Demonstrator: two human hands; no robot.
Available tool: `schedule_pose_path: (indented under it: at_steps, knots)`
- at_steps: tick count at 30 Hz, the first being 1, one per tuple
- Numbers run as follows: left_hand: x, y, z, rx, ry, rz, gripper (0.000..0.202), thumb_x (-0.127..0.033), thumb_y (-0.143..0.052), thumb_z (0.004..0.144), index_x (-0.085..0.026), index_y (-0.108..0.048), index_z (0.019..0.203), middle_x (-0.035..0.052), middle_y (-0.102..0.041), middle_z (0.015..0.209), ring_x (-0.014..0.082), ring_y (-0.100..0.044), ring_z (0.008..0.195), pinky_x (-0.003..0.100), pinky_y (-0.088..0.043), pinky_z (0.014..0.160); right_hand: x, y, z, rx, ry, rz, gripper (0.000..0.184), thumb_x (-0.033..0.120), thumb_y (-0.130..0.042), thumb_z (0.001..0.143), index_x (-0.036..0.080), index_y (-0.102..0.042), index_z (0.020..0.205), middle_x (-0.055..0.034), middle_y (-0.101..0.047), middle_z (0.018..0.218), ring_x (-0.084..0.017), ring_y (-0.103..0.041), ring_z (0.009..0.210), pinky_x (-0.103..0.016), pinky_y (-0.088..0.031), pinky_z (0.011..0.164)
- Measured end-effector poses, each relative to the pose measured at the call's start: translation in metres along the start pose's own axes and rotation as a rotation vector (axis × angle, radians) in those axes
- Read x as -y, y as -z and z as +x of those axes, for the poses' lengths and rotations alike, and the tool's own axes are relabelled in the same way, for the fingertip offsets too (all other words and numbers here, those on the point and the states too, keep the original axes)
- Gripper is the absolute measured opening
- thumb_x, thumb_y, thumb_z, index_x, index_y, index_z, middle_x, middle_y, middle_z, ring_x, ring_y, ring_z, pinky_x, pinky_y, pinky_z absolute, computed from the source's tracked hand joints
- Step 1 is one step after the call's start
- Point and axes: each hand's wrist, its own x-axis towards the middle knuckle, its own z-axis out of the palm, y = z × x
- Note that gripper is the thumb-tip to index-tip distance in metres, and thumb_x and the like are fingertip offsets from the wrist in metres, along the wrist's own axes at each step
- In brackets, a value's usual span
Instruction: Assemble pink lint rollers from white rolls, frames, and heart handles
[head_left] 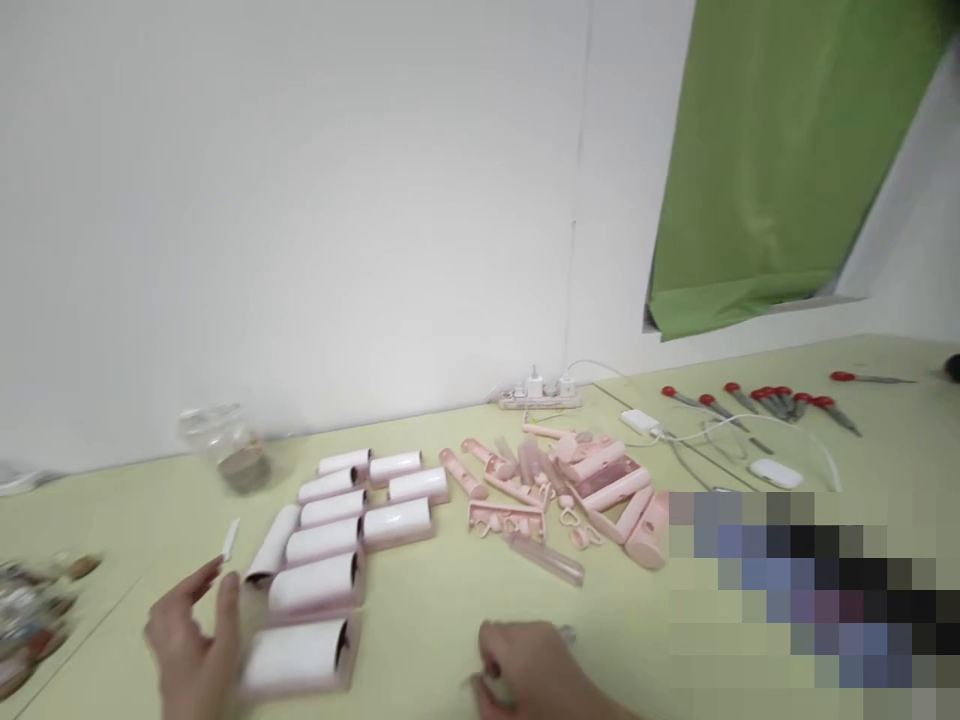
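At the near edge of the worktop (pixel 420 620), the person's right hand (pixel 525 665) is curled, fingers bent in toward the thumb; from here I can't tell whether anything is inside. A small clear piece (pixel 568 634) shows just beside its knuckles. The left hand (pixel 191 635) is blurred, its thumb and forefinger curved with a gap between them. A thin white strip (pixel 231 538) sits right at the forefinger's tip, though I can't tell whether the fingers grasp it or it lies behind them.

Just beside that hand is the nearest of the white tubes (pixel 296 655), which lie on their sides in two rough columns, one of them turned askew at the left. To the right of the tubes spreads a loose heap of pink parts (pixel 611 490), a clear pinkish tube (pixel 547 560) at its near side. Beyond the left hand stands a clear bag (pixel 225 440) with something brown inside. Farther right lie red-handled tools (pixel 772 400). A power strip (pixel 540 398) rests near the white wall (pixel 300 200), and a green blind (pixel 772 170) hangs there.
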Motion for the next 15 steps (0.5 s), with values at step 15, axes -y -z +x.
schedule_pose_path:
  at_steps: [15]
  knots:
    - [-0.027, 0.048, -0.082, 0.703, -0.354, -0.071, 0.046, -0.038, -0.054, 0.074, -0.033, -0.046, 0.118, 0.003, -0.051, 0.121, 0.027, -0.045, 0.109, 0.042, -0.037, 0.091, -0.041, 0.038, 0.006, -0.241, 0.015, -0.253, 0.022, 0.013, -0.036, 0.083, 0.021, -0.055, 0.09, -0.0063, -0.056, 0.085, -0.022, -0.051, 0.082, -0.034, -0.038, 0.069]
